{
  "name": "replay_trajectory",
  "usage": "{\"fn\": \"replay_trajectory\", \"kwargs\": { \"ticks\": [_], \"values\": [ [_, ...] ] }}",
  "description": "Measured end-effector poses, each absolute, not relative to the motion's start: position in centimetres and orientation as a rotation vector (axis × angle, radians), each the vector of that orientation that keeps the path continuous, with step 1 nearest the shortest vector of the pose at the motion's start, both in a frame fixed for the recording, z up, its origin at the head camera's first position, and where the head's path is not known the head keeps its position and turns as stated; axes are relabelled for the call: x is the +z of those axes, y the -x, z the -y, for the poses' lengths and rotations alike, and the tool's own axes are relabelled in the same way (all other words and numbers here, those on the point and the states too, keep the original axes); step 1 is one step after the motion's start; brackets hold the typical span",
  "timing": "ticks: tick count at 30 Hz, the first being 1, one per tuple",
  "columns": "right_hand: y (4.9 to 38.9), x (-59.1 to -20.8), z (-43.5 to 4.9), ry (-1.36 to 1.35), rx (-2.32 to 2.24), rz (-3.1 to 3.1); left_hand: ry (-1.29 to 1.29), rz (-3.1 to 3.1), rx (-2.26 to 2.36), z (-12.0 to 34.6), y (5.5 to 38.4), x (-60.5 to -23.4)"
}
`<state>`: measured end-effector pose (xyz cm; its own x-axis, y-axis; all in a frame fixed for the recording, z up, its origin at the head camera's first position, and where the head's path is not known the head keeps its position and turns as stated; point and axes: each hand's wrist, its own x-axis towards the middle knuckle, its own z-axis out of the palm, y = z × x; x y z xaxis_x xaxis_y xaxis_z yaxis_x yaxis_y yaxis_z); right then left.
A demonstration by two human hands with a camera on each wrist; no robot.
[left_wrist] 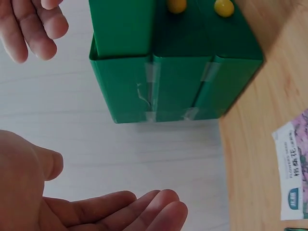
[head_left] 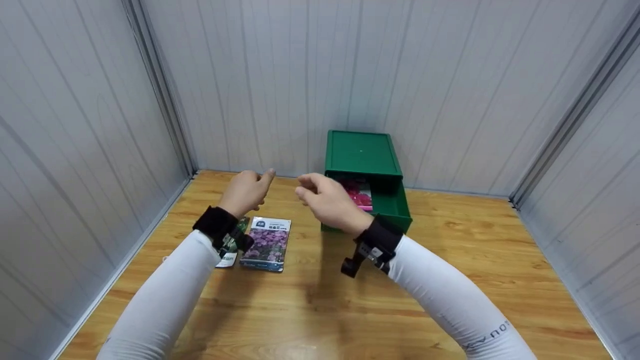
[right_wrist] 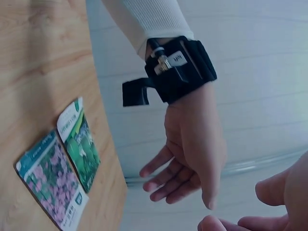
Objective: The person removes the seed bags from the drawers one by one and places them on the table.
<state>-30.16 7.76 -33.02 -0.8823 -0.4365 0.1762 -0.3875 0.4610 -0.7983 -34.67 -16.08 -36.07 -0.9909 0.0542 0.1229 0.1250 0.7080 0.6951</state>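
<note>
Nearest first: two white sleeves (head_left: pixel 160 300) reach in, each ending in a black wrist strap (head_left: pixel 216 225). Beyond them on the table (head_left: pixel 300 325) lies the packet with purple flowers (head_left: pixel 267 245), flat and face up, and just beside it the green packet (right_wrist: pixel 79 147) (the left strap hides a good part of that one from the head view). Now the hands, both up in the air, both holding nothing! The left hand (head_left: pixel 245 190) has its fingers lying close together, gently bent, thumb standing apart; the right hand (head_left: pixel 330 200) curves its fingers softly, a gap between them and the thumb. No pinch anywhere. It looks like a moment between handlings, I'd judge: taking up a flat packet would call for a lowered hand and a fingertip pinch at an edge. Farther on, the green drawer unit (head_left: pixel 362 152), its top drawer (head_left: pixel 392 197) standing out, yellow knobs (left_wrist: pixel 224 7) on the tiers below. A pink-flowered packet (head_left: pixel 362 192) sits inside, toward the drawer's left side, and the right hand and wrist partly block the head view of that front. Behind everything, the pale panelled wall (head_left: pixel 280 90).
</note>
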Motion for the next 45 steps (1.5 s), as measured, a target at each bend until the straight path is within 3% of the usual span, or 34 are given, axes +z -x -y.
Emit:
{"fn": "replay_trajectory", "kwargs": {
  "ticks": [20,45],
  "values": [
    [32.4,-32.9,-16.2,0.541,-1.290,-2.785,0.306,2.790,-1.145,11.6,35.2,-33.5],
    [33.9,-33.4,-20.4,0.385,-1.049,-2.839,0.420,2.820,-1.153,4.4,35.1,-31.0]
  ]
}}
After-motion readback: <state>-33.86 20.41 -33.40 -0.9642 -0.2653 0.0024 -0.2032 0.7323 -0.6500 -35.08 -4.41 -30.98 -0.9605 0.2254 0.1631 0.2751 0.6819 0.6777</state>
